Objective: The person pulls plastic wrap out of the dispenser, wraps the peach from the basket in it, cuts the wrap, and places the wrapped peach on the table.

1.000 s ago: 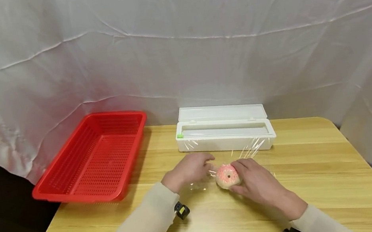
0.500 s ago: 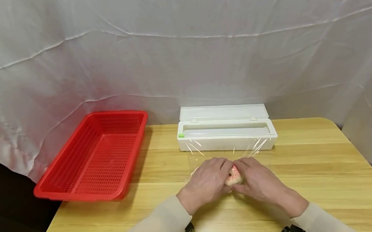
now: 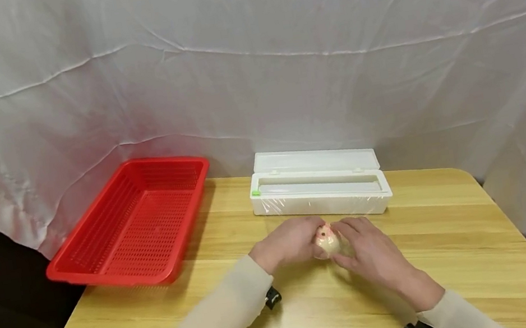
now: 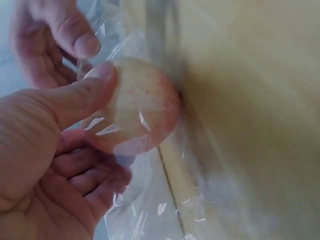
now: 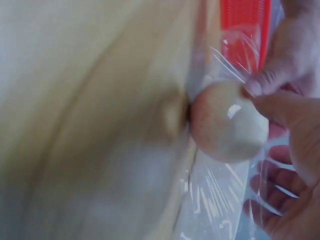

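A pale peach [image 3: 328, 242] with a pink blush and a dark stem hollow sits in clear plastic film [image 5: 215, 200] between the hands. My left hand [image 3: 292, 240] holds it, thumb pressed on its side over the film and fingers curled beneath, as the left wrist view shows. My right hand [image 3: 369, 247] stands at its other side. In the right wrist view, its thumb [image 5: 280, 106] overlaps the peach's edge while the other fingers [image 5: 277, 192] are spread loosely below. The film's far part reaches the front of a white film dispenser box [image 3: 320, 203].
The box's lid [image 3: 315, 159] stands up at the back, and a small green slider [image 3: 256, 193] shows at its left end. A red perforated basket [image 3: 187, 237] is at the left of the wooden table [image 3: 459, 248]. Grey curtain [image 3: 304, 67] hangs behind.
My left hand came right from the film's left side onto the peach, then drew back slightly. The peach has tipped, showing more pale skin. My right hand has loosened and shifted slightly right.
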The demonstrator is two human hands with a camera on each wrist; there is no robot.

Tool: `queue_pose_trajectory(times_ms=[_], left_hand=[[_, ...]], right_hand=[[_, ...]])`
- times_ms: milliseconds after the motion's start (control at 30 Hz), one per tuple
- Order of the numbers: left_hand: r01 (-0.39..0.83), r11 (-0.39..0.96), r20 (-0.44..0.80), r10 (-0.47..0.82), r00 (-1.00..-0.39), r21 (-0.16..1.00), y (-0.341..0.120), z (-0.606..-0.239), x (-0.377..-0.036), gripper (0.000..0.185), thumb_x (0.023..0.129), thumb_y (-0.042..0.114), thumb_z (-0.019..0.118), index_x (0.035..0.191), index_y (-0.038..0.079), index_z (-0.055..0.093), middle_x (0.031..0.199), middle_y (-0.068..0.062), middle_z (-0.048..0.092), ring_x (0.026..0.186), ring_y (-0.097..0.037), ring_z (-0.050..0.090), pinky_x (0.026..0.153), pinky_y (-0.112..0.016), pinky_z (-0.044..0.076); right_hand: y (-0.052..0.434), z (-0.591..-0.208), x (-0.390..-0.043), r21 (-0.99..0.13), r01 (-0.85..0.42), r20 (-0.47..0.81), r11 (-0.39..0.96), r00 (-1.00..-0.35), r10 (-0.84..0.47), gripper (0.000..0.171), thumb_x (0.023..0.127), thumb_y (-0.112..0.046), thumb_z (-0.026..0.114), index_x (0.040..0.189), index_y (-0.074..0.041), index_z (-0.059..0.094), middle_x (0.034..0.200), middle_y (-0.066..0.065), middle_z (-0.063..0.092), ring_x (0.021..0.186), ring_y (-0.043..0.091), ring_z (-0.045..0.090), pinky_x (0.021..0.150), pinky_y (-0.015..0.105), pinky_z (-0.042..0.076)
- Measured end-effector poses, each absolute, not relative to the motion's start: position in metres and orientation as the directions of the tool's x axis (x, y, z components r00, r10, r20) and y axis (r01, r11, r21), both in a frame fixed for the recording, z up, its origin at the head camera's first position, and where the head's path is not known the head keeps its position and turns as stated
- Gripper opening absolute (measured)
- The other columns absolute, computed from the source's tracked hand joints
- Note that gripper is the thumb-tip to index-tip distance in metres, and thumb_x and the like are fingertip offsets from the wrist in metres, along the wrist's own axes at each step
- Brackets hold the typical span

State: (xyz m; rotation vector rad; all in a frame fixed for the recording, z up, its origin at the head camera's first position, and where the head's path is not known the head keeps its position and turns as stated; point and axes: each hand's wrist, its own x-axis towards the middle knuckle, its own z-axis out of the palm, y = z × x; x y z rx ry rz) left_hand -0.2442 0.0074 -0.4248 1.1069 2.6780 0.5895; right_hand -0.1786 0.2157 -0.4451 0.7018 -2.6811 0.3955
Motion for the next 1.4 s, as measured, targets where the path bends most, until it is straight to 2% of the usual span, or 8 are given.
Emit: queue_pose_trajectory(times_ms=[133, 300, 567, 767, 967, 1167, 1267, 1400], left_hand=[[0.580, 0.640, -0.086, 0.706, -0.703, 0.504, 0.004, -0.421, -0.257, 0.049, 0.091, 0.033, 0.085, 0.132, 0.014, 0.065, 0.096, 0.011, 0.065, 0.084, -0.007, 0.061, 0.076, -0.023, 0.051], [0.551, 0.621, -0.116, 0.716, -0.689, 0.557, 0.002, -0.420, -0.268, 0.049, 0.092, 0.033, 0.084, 0.132, 0.011, 0.065, 0.096, 0.008, 0.065, 0.082, -0.007, 0.060, 0.074, -0.022, 0.051], [0.509, 0.596, -0.154, 0.729, -0.667, 0.621, 0.003, -0.421, -0.282, 0.043, 0.092, 0.032, 0.083, 0.126, 0.010, 0.068, 0.098, 0.008, 0.066, 0.086, -0.008, 0.061, 0.078, -0.022, 0.051], [0.533, 0.617, -0.149, 0.723, -0.674, 0.579, 0.000, -0.420, -0.287, 0.046, 0.094, 0.036, 0.081, 0.130, 0.010, 0.068, 0.108, 0.003, 0.071, 0.095, -0.012, 0.063, 0.086, -0.026, 0.051], [0.501, 0.675, -0.091, 0.640, -0.763, 0.541, -0.014, -0.417, -0.287, 0.059, 0.098, 0.046, 0.074, 0.142, 0.010, 0.062, 0.130, -0.007, 0.072, 0.118, -0.022, 0.067, 0.103, -0.037, 0.053], [0.314, 0.705, 0.020, 0.392, -0.920, 0.635, -0.056, -0.413, -0.277, 0.036, 0.105, 0.041, 0.063, 0.123, 0.011, 0.068, 0.111, -0.005, 0.074, 0.103, -0.022, 0.068, 0.095, -0.042, 0.056], [0.179, 0.649, -0.050, 0.318, -0.947, 0.739, -0.074, -0.421, -0.266, 0.047, 0.103, 0.043, 0.067, 0.128, 0.005, 0.059, 0.110, -0.008, 0.071, 0.098, -0.023, 0.067, 0.090, -0.043, 0.056], [0.031, 0.586, -0.186, 0.306, -0.934, 0.810, -0.085, -0.439, -0.255, 0.071, 0.096, 0.049, 0.075, 0.140, 0.003, 0.044, 0.119, -0.013, 0.068, 0.100, -0.025, 0.067, 0.090, -0.045, 0.056]], right_hand=[[0.208, -0.452, -0.180, -0.067, -0.565, 0.475, 0.822, -0.743, -0.472, 0.059, 0.081, -0.023, 0.092, 0.130, -0.001, 0.067, 0.127, 0.015, 0.067, 0.118, 0.036, 0.062, 0.100, 0.051, 0.055], [0.201, -0.459, -0.187, 0.065, -0.588, 0.492, 0.806, -0.684, -0.539, 0.073, 0.074, -0.027, 0.097, 0.133, 0.003, 0.064, 0.129, 0.016, 0.066, 0.117, 0.037, 0.062, 0.107, 0.050, 0.051], [0.200, -0.465, -0.199, 0.066, -0.520, 0.470, 0.852, -0.737, -0.486, 0.079, 0.072, -0.032, 0.097, 0.136, 0.001, 0.063, 0.129, 0.016, 0.067, 0.119, 0.040, 0.060, 0.112, 0.066, 0.042], [0.199, -0.458, -0.208, 0.058, -0.516, 0.389, 0.855, -0.777, -0.495, 0.077, 0.077, -0.038, 0.095, 0.138, -0.002, 0.064, 0.131, 0.014, 0.068, 0.120, 0.039, 0.060, 0.114, 0.066, 0.042], [0.196, -0.449, -0.215, 0.077, -0.489, 0.301, 0.869, -0.819, -0.488, 0.076, 0.078, -0.044, 0.092, 0.136, -0.002, 0.066, 0.133, 0.013, 0.068, 0.123, 0.040, 0.059, 0.114, 0.068, 0.040], [0.195, -0.444, -0.218, 0.053, -0.475, 0.276, 0.878, -0.838, -0.470, 0.073, 0.078, -0.043, 0.091, 0.133, -0.002, 0.067, 0.132, 0.013, 0.068, 0.122, 0.039, 0.059, 0.114, 0.066, 0.040], [0.196, -0.442, -0.218, 0.050, -0.471, 0.271, 0.881, -0.843, -0.466, 0.072, 0.078, -0.044, 0.090, 0.132, -0.002, 0.067, 0.132, 0.013, 0.067, 0.122, 0.039, 0.059, 0.114, 0.066, 0.040], [0.199, -0.442, -0.218, 0.049, -0.462, 0.266, 0.886, -0.849, -0.457, 0.072, 0.078, -0.044, 0.091, 0.132, -0.003, 0.067, 0.133, 0.014, 0.067, 0.122, 0.038, 0.059, 0.115, 0.066, 0.040]])
